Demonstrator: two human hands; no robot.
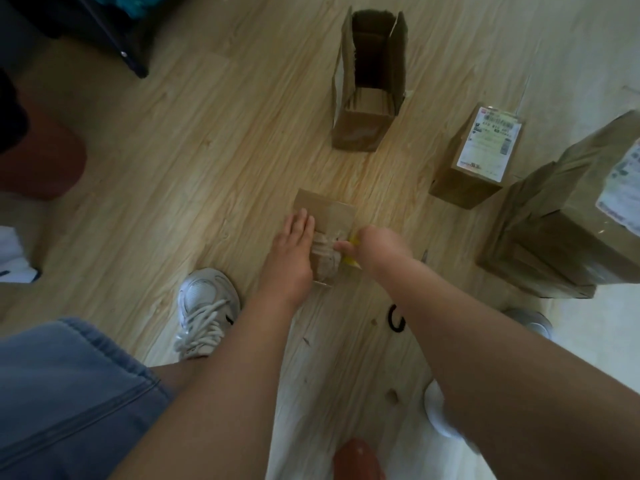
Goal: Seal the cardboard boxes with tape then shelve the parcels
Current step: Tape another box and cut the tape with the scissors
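Left hand [292, 251] on brown box [325, 209]; tape [323, 252] wrinkled.

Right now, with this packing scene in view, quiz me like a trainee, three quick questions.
1. True or false: the tall box beyond the hands is closed on top.
2. Which hand lies flat on the small box? A: left hand. B: right hand. C: neither.
3. Fill in: the right hand grips a ____ item at the small box.
Key: 1 false; 2 A; 3 yellow.
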